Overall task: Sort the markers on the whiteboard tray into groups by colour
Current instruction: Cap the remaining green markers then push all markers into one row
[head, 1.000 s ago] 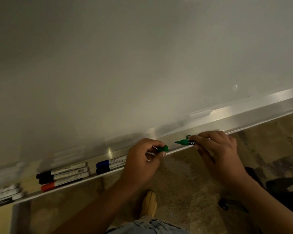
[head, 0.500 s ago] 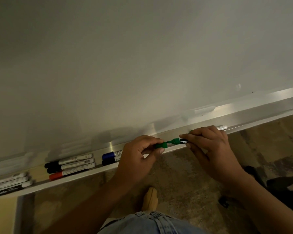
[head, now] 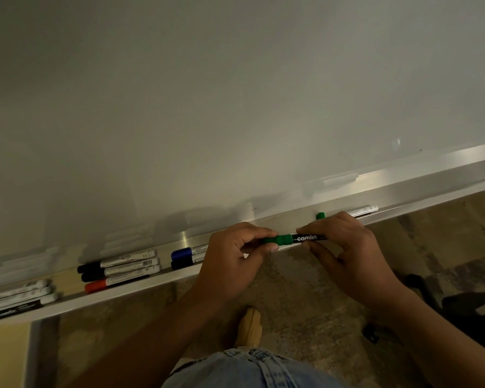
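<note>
1. Far left: a group of white-barrelled markers [head: 17, 294] lies lengthwise in the whiteboard tray [head: 420, 191]. A dark-barrelled marker with a green end [head: 9, 311] lies against the front of this group.

2. Next group: two black-capped markers [head: 118, 262] lie side by side. A red-capped marker [head: 115, 282] lies just in front of them, touching or nearly touching.

3. Next group: two blue-capped markers [head: 184, 254] lie parallel. Their barrels run behind the left hand [head: 233, 264] and are hidden there.

4. Centre: the green marker [head: 300, 238], black barrel marked "camlin", is held level between both hands, just in front of the tray's front edge and not lying in the tray.
   - Left-hand grip: thumb and curled fingers pinch the green cap end.
   - Right hand [head: 347, 253] grip: fingertips pinch the barrel from above; the thumb position is hidden.
   - No gap is visible between cap and barrel.

5. Behind the right hand: a green cap [head: 320, 215] and a white barrel end [head: 363, 210] show in the tray. Whether they belong to one marker cannot be told.

6. Below the tray: mottled floor [head: 305, 289], one tan shoe [head: 249, 327] and denim clothing [head: 249, 371].
</note>
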`<state>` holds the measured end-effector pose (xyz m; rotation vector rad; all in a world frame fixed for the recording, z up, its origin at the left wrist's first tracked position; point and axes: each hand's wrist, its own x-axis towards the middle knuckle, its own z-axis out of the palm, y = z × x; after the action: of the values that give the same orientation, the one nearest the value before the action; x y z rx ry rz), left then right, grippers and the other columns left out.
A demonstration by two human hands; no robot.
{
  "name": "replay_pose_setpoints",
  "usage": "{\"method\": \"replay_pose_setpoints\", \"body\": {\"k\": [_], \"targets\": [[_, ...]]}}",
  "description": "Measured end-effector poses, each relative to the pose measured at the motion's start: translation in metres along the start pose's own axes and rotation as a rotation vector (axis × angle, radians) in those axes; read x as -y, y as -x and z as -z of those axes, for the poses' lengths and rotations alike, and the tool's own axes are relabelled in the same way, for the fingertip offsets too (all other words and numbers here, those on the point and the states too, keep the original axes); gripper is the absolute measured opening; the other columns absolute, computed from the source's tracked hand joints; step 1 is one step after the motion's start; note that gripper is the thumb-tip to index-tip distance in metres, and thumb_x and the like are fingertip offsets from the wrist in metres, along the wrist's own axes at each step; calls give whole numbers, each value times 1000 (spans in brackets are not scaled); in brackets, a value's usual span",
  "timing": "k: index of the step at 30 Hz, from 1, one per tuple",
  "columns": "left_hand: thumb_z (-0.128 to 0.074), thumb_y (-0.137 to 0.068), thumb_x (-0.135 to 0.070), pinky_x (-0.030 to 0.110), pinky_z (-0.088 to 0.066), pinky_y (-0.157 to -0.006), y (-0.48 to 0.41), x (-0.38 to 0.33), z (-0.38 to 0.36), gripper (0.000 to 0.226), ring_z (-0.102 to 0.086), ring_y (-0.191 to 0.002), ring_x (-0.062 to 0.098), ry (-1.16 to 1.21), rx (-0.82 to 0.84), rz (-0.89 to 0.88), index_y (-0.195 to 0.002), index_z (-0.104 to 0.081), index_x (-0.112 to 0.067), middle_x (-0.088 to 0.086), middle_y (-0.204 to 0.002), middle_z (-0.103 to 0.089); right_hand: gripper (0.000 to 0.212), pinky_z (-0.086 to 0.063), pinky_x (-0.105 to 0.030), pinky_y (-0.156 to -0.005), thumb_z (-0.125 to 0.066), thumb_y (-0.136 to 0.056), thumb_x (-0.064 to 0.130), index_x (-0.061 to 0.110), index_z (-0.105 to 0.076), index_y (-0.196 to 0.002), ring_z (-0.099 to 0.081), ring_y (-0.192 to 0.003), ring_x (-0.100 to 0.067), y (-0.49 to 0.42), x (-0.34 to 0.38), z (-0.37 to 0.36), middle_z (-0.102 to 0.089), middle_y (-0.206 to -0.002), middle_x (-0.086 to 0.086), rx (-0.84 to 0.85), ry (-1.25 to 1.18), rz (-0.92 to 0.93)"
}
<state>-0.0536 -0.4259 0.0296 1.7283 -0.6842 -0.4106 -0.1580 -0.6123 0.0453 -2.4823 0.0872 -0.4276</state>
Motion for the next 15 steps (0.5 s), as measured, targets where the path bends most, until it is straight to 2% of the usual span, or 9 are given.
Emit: {"method": "replay_pose_setpoints", "body": {"k": [7, 10, 12, 15], "targets": [[-72, -79, -5, 28, -55, -71, -4, 2, -5, 19, -66, -78, 13, 63, 49, 108, -97, -73, -12, -2, -86, -71, 23, -51, -45, -58, -71, -78, 11, 16, -72, -101, -56, -75, -16, -5, 2, 1, -59, -89, 17, 6, 4, -33], [-74, -78, -8, 26, -56, -69, -10, 6, -5, 19, -66, -76, 11, 29, 82, 86, -96, -72, -13, -2, -85, -71, 21, -49, -43, -62, -68, -80, 18, 19, -72, -101, -55, -77, -15, -7, -3, 5, -60, -90, 19, 41, 22, -25], [-76, -77, -13, 22, -54, -67, -15, 12, -4, 16, -64, -74, 6, -120, 143, 28, -92, -71, -17, -6, -83, -70, 20, -47, -40, -66, -65, -81, 25, 23, -71, -100, -54, -80, -12, -9, -9, 3, -65, -91, 17, 94, 51, -6], [-73, -80, -25, 26, -52, -66, -22, 22, -11, 18, -61, -74, 4, -422, 190, -31, -97, -67, -25, -9, -86, -70, 17, -45, -40, -71, -67, -82, 25, 26, -70, -99, -55, -82, -10, -11, -21, -6, -70, -93, 13, 155, 125, -12]]}}
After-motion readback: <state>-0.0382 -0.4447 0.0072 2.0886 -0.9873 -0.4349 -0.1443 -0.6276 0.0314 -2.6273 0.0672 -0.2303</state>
